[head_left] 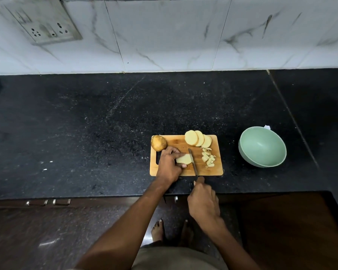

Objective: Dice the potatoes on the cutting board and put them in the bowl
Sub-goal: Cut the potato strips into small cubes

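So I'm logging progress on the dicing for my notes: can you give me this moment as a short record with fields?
left hand: holds a potato slice flat on the cutting board
right hand: grips the knife, blade beside the held slice
diced pieces: small pile on the board's right side
uncut slices: overlapping row at the board's far edge
whole potato: unpeeled, far left corner of the board
bowl: green, right of the board, no potato in it

A black speckled countertop runs below white marble tiles. A switch socket plate sits upper left.
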